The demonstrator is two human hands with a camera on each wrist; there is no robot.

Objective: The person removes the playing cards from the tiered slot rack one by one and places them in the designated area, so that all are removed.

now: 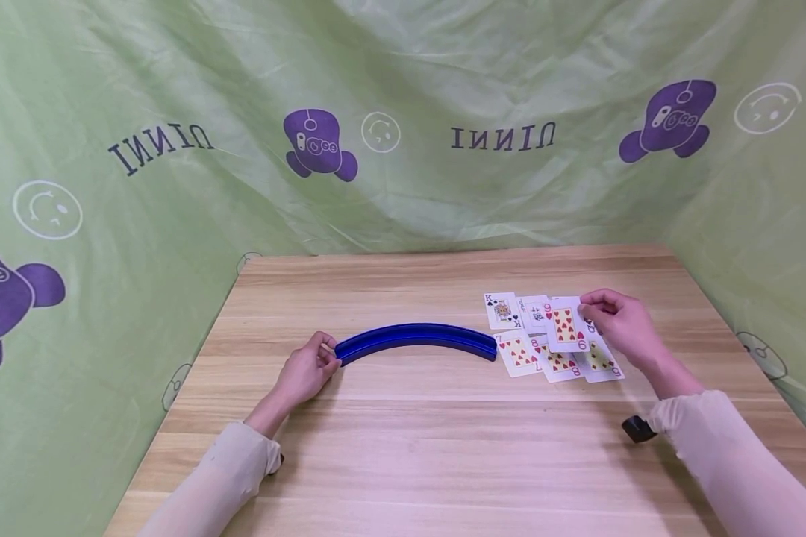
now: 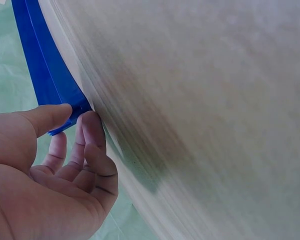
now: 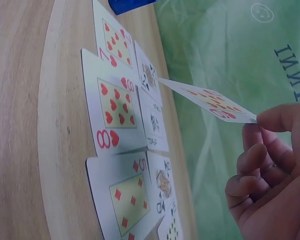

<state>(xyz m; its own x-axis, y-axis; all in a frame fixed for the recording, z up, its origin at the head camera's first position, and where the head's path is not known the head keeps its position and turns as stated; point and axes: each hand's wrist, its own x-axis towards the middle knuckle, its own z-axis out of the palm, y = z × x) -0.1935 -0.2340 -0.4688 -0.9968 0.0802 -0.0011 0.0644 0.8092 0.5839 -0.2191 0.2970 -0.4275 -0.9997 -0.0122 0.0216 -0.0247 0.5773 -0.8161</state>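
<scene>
A blue curved playing card holder with a groove along it lies on the table. My left hand pinches its left end, thumb on top in the left wrist view. My right hand holds a nine of hearts card by its edge between thumb and fingers. That card is raised and tilted above the other cards in the right wrist view. Beneath lie a seven of hearts, an eight of hearts and a five of diamonds, partly overlapping.
Behind the front row are a king of spades, a joker-like card and further face cards, partly covered. The wooden table meets a green printed cloth at its back and sides. A black device sits at the right wrist.
</scene>
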